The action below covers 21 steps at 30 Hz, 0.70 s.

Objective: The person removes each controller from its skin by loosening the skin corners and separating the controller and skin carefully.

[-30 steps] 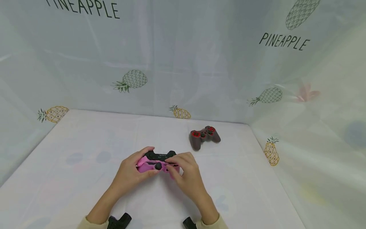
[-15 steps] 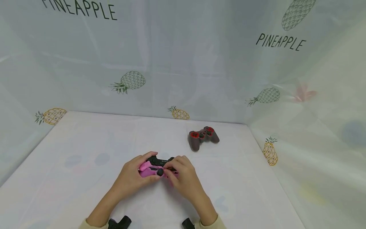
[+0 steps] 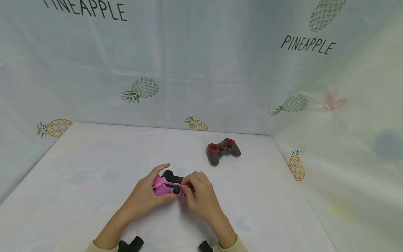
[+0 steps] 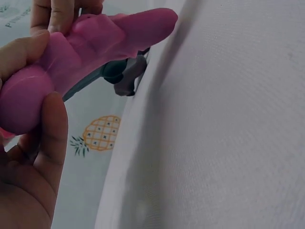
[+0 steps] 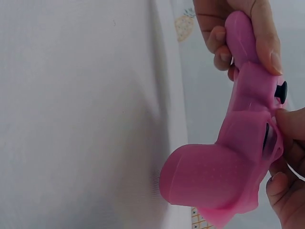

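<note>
Between the hands is a black game controller partly inside a pink silicone cover. My left hand holds the covered left grip, thumb low near a black thumbstick, with the index finger raised above the top edge. On the other side, thumb and index finger of my right hand pinch the cover's edge near the middle. The right wrist view shows the cover from below, its right end bulging and a fold gaping near the right fingers. Those fingers hide much of the controller's right half.
A second game controller, dark brown with red button areas, lies on the white tabletop behind the hands to the right. A pineapple-printed curtain stands along the back and sides. Black straps or mounts sit at the wrists.
My right hand has moved left along the cover, and its fingertips have drawn together on the edge. The controller has come slightly nearer. My left index finger has lifted from its top.
</note>
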Motion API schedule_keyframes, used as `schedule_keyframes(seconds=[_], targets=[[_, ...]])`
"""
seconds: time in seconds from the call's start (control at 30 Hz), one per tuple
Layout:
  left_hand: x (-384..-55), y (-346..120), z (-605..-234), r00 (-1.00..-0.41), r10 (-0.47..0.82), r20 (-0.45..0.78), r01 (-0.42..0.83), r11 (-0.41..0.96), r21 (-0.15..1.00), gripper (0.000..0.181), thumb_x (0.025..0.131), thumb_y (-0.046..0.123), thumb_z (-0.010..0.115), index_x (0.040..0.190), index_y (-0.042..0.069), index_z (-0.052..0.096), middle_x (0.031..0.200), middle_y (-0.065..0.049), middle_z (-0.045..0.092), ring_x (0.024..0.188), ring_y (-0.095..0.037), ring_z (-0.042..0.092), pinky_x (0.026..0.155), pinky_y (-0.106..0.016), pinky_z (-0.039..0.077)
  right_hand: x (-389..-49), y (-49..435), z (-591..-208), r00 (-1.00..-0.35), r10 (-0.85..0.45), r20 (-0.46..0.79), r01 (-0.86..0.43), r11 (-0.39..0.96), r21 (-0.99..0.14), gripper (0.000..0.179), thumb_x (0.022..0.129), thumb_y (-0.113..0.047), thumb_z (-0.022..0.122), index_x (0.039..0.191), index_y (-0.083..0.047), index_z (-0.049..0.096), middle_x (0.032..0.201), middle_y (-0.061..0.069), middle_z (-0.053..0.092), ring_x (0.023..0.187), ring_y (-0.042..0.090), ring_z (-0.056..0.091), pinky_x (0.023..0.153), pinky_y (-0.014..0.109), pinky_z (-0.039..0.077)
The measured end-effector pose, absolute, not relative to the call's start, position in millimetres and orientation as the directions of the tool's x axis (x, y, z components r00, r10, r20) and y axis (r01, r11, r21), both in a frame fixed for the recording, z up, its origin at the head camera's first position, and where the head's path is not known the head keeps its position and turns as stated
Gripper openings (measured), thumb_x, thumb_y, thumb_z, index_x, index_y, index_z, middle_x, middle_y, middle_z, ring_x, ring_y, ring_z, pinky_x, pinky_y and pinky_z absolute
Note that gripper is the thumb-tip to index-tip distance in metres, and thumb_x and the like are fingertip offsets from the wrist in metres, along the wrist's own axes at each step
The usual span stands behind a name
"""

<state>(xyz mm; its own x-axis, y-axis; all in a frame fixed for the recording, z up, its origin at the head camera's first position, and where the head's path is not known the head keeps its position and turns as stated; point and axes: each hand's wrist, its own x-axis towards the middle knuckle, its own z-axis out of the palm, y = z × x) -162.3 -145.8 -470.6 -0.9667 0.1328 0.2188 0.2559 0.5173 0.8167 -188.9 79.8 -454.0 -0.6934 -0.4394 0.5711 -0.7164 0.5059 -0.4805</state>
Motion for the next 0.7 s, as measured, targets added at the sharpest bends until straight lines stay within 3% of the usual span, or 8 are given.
schedule_keyframes(seconds=[0.07, 0.17, 0.5, 0.6, 0.7], targets=[[-163.1, -145.9, -470.4, -0.974, 0.131, 0.182, 0.224, 0.499, 0.837, 0.087, 0.079, 0.051, 0.093, 0.153, 0.039, 0.047, 0.105, 0.005, 0.068, 0.087, -0.012, 0.064, 0.073, -0.027, 0.053, -188.6, 79.8, -453.8, -0.705, -0.432, 0.562, -0.705, 0.517, -0.486, 0.018, 0.091, -0.002, 0.079, 0.09, -0.015, 0.066, 0.085, -0.008, 0.061, 0.085, 0.007, 0.052, 0.075, 0.025, 0.046], [-164.2, -146.8, -470.7, -0.976, 0.141, 0.167, 0.215, 0.492, 0.844, 0.083, 0.08, 0.054, 0.091, 0.15, 0.038, 0.05, 0.111, 0.005, 0.07, 0.09, -0.012, 0.065, 0.075, -0.027, 0.054, -188.6, 79.4, -454.5, -0.712, -0.414, 0.568, -0.697, 0.519, -0.496, 0.019, 0.091, -0.002, 0.079, 0.091, -0.015, 0.065, 0.085, -0.008, 0.059, 0.083, 0.008, 0.051, 0.073, 0.025, 0.045], [-165.3, -152.4, -469.5, -0.955, 0.171, 0.243, 0.296, 0.484, 0.823, 0.082, 0.083, 0.049, 0.091, 0.152, 0.028, 0.052, 0.113, 0.006, 0.071, 0.09, -0.01, 0.066, 0.076, -0.027, 0.055, -188.8, 73.7, -460.7, -0.712, -0.372, 0.596, -0.695, 0.496, -0.521, 0.017, 0.093, -0.006, 0.078, 0.093, -0.016, 0.064, 0.085, -0.008, 0.057, 0.08, 0.006, 0.047, 0.07, 0.02, 0.041], [-166.4, -152.5, -470.4, -0.954, 0.153, 0.257, 0.299, 0.492, 0.818, 0.082, 0.082, 0.049, 0.091, 0.151, 0.028, 0.052, 0.108, 0.007, 0.07, 0.088, -0.01, 0.065, 0.075, -0.027, 0.055, -188.9, 72.5, -460.1, -0.684, -0.362, 0.633, -0.723, 0.457, -0.519, 0.017, 0.094, -0.006, 0.078, 0.093, -0.017, 0.064, 0.084, -0.008, 0.055, 0.08, 0.006, 0.045, 0.07, 0.019, 0.039], [-166.7, -153.1, -471.9, -0.952, 0.116, 0.282, 0.301, 0.505, 0.809, 0.082, 0.081, 0.045, 0.093, 0.15, 0.028, 0.052, 0.1, 0.007, 0.066, 0.083, -0.01, 0.063, 0.07, -0.027, 0.053, -189.6, 71.5, -457.1, -0.616, -0.385, 0.687, -0.782, 0.4, -0.477, 0.015, 0.095, -0.007, 0.077, 0.093, -0.016, 0.065, 0.082, -0.007, 0.055, 0.081, 0.008, 0.045, 0.072, 0.02, 0.039]])
